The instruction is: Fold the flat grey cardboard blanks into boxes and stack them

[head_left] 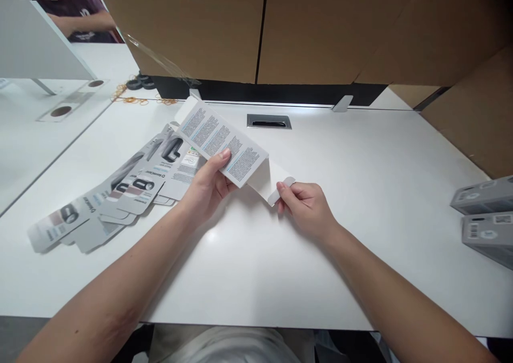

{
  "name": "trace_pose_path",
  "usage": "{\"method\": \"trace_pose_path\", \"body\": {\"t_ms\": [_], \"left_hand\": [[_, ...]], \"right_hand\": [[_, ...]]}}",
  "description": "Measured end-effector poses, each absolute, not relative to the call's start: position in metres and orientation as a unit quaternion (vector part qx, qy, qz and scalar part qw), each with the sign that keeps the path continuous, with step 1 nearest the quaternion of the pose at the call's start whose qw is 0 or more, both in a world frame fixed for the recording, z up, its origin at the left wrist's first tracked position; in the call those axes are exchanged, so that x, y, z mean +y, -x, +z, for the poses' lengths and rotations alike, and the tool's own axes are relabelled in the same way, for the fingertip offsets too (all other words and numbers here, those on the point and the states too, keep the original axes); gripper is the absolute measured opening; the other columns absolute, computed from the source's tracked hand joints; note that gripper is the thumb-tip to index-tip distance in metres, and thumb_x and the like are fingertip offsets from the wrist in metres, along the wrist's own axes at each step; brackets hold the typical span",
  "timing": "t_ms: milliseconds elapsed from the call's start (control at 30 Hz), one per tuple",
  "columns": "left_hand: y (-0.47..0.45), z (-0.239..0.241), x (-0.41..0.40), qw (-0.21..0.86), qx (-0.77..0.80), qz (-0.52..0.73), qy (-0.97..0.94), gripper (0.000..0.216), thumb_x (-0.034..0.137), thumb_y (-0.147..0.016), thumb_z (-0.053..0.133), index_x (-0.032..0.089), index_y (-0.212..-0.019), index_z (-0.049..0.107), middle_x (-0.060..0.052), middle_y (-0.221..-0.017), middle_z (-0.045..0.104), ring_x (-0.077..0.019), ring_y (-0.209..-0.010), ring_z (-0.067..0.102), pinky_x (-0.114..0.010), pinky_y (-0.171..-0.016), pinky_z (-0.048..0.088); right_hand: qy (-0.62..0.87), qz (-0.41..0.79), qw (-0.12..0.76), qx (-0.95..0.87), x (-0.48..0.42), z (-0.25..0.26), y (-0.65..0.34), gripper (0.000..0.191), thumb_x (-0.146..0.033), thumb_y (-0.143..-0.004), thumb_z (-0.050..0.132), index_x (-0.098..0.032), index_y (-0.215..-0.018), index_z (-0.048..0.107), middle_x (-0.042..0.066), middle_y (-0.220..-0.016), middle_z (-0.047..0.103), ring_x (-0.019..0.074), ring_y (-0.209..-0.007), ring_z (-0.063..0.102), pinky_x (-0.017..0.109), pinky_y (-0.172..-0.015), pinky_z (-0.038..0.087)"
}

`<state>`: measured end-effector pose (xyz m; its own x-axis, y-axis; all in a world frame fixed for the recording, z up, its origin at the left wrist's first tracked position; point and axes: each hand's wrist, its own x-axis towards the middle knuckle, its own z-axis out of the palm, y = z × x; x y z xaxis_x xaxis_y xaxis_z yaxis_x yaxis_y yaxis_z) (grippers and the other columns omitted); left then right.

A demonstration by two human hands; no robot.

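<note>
A small cardboard box (pixel 218 138) with columns of printed text is held tilted above the white table. My left hand (pixel 212 184) grips it near its lower end, thumb on the printed side and fingers underneath. At that end the box is open, with a white end flap folded out. My right hand (pixel 302 205) pinches the tucked edge of this flap between thumb and fingers. To the left of my left hand, flattened printed cartons (pixel 136 186) lie in a loose, overlapping pile. The inside of the box is mostly hidden.
Two formed grey boxes (pixel 487 229) stand at the right edge. A cable slot (pixel 269 121) is set into the table (pixel 360 154). Cardboard panels (pixel 312 31) rise behind. Rubber bands (pixel 136 100) and black rolls (pixel 140 82) lie at the back left; a person (pixel 86 15) is beyond.
</note>
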<state>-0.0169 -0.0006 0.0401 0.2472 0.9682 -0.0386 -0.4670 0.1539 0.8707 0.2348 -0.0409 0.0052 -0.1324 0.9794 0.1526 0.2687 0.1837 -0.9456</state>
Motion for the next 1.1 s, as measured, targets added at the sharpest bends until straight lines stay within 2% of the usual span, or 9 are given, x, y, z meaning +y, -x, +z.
{"method": "trace_pose_path", "body": {"t_ms": [133, 233, 333, 433, 500, 600, 700, 933, 1100], "left_hand": [[0.017, 0.044, 0.0, 0.68, 0.327, 0.53, -0.387, 0.058, 0.062, -0.099, 0.099, 0.026, -0.14, 0.079, -0.008, -0.143, 0.09, -0.036, -0.143, 0.084, -0.042, -0.107, 0.077], [0.019, 0.044, 0.003, 0.671, 0.349, 0.541, -0.369, 0.063, 0.063, -0.098, 0.099, 0.027, -0.146, 0.078, -0.008, -0.144, 0.091, -0.0362, -0.142, 0.085, -0.042, -0.106, 0.077], [0.022, 0.042, 0.007, 0.667, 0.364, 0.558, -0.333, 0.065, 0.066, -0.1, 0.095, 0.028, -0.15, 0.077, -0.007, -0.148, 0.09, -0.035, -0.139, 0.087, -0.041, -0.104, 0.077], [0.024, 0.041, 0.01, 0.677, 0.368, 0.557, -0.31, 0.063, 0.066, -0.103, 0.092, 0.027, -0.151, 0.078, -0.009, -0.152, 0.089, -0.0336, -0.131, 0.089, -0.041, -0.103, 0.078], [0.023, 0.041, 0.009, 0.694, 0.369, 0.537, -0.307, 0.064, 0.067, -0.104, 0.091, 0.025, -0.151, 0.079, -0.011, -0.151, 0.089, -0.0334, -0.126, 0.09, -0.042, -0.103, 0.079], [0.02, 0.042, 0.005, 0.725, 0.364, 0.485, -0.329, 0.066, 0.068, -0.108, 0.088, 0.022, -0.155, 0.078, -0.016, -0.152, 0.088, -0.0348, -0.125, 0.091, -0.044, -0.103, 0.079], [0.015, 0.043, 0.0, 0.744, 0.355, 0.44, -0.355, 0.072, 0.071, -0.111, 0.085, 0.018, -0.159, 0.076, -0.021, -0.154, 0.087, -0.0372, -0.13, 0.09, -0.044, -0.102, 0.078], [0.012, 0.038, -0.002, 0.752, 0.33, 0.423, -0.383, 0.075, 0.075, -0.11, 0.085, 0.02, -0.161, 0.076, -0.022, -0.157, 0.086, -0.0421, -0.139, 0.087, -0.05, -0.108, 0.076], [0.01, 0.027, -0.001, 0.754, 0.322, 0.407, -0.403, 0.075, 0.075, -0.109, 0.086, 0.02, -0.159, 0.078, -0.023, -0.156, 0.086, -0.0437, -0.141, 0.086, -0.054, -0.115, 0.073]], "right_hand": [[0.497, 0.39, 0.432, -0.644, -0.039, 0.002, -0.236, 0.089, -0.093, -0.115, 0.068, -0.022, -0.062, 0.074, 0.004, -0.06, 0.068, 0.0143, -0.054, 0.052, 0.032, -0.054, 0.038], [0.469, 0.386, 0.443, -0.66, -0.037, 0.002, -0.238, 0.075, -0.086, -0.117, 0.073, -0.022, -0.079, 0.081, 0.001, -0.066, 0.067, 0.0136, -0.055, 0.051, 0.031, -0.053, 0.038], [0.439, 0.373, 0.456, -0.679, -0.036, 0.0, -0.239, 0.054, -0.075, -0.105, 0.097, -0.024, -0.121, 0.091, 0.0, -0.09, 0.079, 0.011, -0.053, 0.049, 0.032, -0.052, 0.043], [0.428, 0.289, 0.488, -0.703, -0.035, -0.006, -0.239, 0.082, -0.066, -0.102, 0.104, -0.034, -0.172, 0.075, 0.005, -0.124, 0.086, 0.0105, -0.055, 0.053, 0.035, -0.054, 0.055], [0.41, 0.206, 0.517, -0.723, -0.035, -0.009, -0.238, 0.085, -0.059, -0.111, 0.096, -0.042, -0.187, 0.061, 0.005, -0.13, 0.086, 0.0117, -0.056, 0.056, 0.038, -0.057, 0.061], [0.382, 0.099, 0.538, -0.745, -0.035, -0.01, -0.238, 0.077, -0.05, -0.12, 0.087, -0.049, -0.19, 0.055, 0.002, -0.123, 0.084, 0.0129, -0.057, 0.057, 0.04, -0.062, 0.065], [0.362, 0.042, 0.537, -0.761, -0.034, -0.006, -0.238, 0.079, -0.051, -0.121, 0.086, -0.051, -0.192, 0.051, 0.001, -0.119, 0.082, 0.0131, -0.056, 0.053, 0.039, -0.059, 0.064], [0.349, 0.007, 0.526, -0.776, -0.032, -0.006, -0.236, 0.096, -0.062, -0.115, 0.092, -0.044, -0.196, 0.044, 0.002, -0.115, 0.08, 0.0143, -0.057, 0.051, 0.034, -0.046, 0.056], [0.365, 0.01, 0.527, -0.768, -0.032, -0.008, -0.237, 0.093, -0.06, -0.114, 0.093, -0.044, -0.194, 0.049, 0.002, -0.118, 0.078, 0.012, -0.056, 0.051, 0.034, -0.046, 0.058]]}}
